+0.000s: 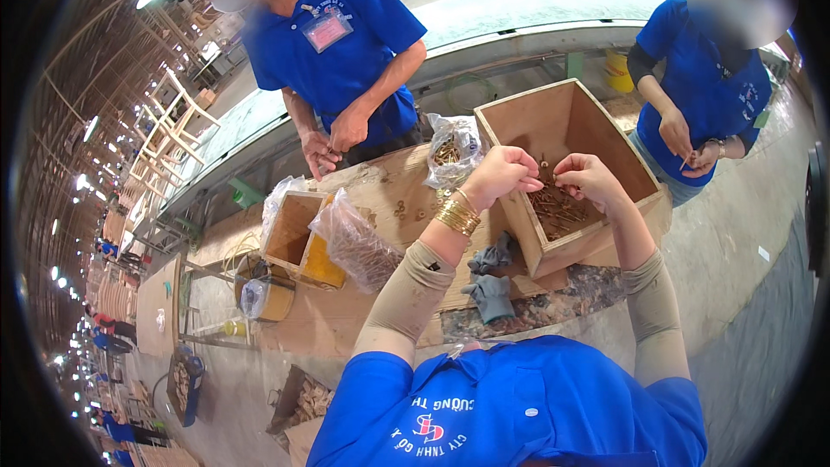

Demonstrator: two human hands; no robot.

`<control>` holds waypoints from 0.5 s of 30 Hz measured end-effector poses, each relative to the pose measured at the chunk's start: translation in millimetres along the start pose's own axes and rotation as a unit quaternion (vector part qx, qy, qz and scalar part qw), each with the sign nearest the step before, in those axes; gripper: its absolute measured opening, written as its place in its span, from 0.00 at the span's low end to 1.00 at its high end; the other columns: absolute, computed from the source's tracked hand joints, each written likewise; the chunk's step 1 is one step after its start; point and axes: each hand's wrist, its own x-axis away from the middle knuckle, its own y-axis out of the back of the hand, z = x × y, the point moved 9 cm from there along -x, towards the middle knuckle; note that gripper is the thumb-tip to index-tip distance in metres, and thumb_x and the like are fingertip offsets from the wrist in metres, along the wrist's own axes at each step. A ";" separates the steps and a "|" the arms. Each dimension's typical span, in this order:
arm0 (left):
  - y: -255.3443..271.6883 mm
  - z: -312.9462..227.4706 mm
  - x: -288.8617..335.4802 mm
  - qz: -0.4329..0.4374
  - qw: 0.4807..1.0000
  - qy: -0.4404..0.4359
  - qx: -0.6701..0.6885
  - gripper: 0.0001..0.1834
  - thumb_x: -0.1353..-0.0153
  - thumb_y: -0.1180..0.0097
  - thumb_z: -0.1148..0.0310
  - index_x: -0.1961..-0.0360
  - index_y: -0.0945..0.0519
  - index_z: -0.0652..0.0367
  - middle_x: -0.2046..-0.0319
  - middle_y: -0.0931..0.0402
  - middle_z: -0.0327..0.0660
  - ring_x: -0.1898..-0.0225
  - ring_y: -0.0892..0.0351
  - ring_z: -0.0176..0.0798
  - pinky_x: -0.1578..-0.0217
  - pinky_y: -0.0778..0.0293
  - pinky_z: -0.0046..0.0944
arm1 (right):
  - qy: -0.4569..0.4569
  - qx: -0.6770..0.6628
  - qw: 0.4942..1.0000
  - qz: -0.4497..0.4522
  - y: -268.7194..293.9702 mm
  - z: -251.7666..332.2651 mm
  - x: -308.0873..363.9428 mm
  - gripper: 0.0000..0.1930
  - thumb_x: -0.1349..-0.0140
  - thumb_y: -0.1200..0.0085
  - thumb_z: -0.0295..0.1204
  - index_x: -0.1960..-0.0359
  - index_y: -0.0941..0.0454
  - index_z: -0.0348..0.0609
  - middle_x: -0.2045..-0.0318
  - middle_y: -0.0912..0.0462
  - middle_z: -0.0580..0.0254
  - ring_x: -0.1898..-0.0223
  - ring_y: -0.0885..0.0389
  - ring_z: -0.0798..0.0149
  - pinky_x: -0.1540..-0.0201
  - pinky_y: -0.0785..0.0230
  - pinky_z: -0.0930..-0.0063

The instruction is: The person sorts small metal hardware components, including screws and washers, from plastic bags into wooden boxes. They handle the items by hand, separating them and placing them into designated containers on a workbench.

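Over the large wooden box [572,251], my left hand [506,175] and my right hand [588,180] face each other, a small gap apart. Each has its fingertips pinched together. Whatever small piece either one holds is too small to make out. Below them a pile of long brass-coloured bolts [558,214] lies in the box. To the left of my left hand, a clear plastic bag [464,131] holds more small metal parts. Grey work gloves [490,296] lie on the table beside the box, below my left wrist.
On the wooden table [393,177] are scattered small metal fittings [413,207], a full plastic bag of bolts [354,246] and a smaller wooden box [290,227]. Across the table one co-worker's hands [337,140] handle something small; another co-worker's hands [692,151] are beyond the large box.
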 end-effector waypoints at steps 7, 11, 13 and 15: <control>-26.7 -7.6 -7.9 0.068 0.996 -0.028 -0.045 0.15 0.44 0.53 0.79 0.54 0.33 0.72 0.65 0.25 0.46 0.61 0.21 0.41 0.60 0.23 0.33 | 0.022 -0.033 0.999 -0.026 9.6 17.3 19.9 0.07 0.46 0.46 0.26 0.66 0.25 0.38 0.76 0.22 0.65 0.79 0.29 0.78 0.79 0.39 0.88; -24.3 -11.1 2.6 0.047 0.996 -0.023 -0.077 0.11 0.45 0.51 0.79 0.60 0.28 0.71 0.67 0.23 0.50 0.64 0.20 0.42 0.61 0.22 0.34 | 0.101 -0.037 0.994 0.005 -4.9 28.0 22.8 0.08 0.46 0.45 0.29 0.66 0.24 0.39 0.75 0.22 0.66 0.78 0.29 0.80 0.80 0.40 0.88; -29.2 -10.1 -0.2 0.037 0.998 0.005 -0.046 0.09 0.45 0.51 0.78 0.63 0.27 0.70 0.67 0.23 0.51 0.65 0.19 0.43 0.61 0.22 0.35 | 0.113 -0.067 0.990 -0.043 4.9 33.2 29.3 0.06 0.47 0.43 0.28 0.69 0.23 0.40 0.77 0.23 0.69 0.79 0.30 0.81 0.81 0.42 0.88; -33.4 -10.1 -1.6 0.038 0.999 0.006 -0.038 0.12 0.42 0.51 0.75 0.59 0.27 0.71 0.66 0.22 0.52 0.65 0.19 0.43 0.62 0.22 0.34 | 0.124 -0.065 0.989 -0.036 7.6 39.9 36.0 0.05 0.48 0.43 0.27 0.71 0.23 0.40 0.78 0.24 0.71 0.81 0.32 0.81 0.81 0.43 0.89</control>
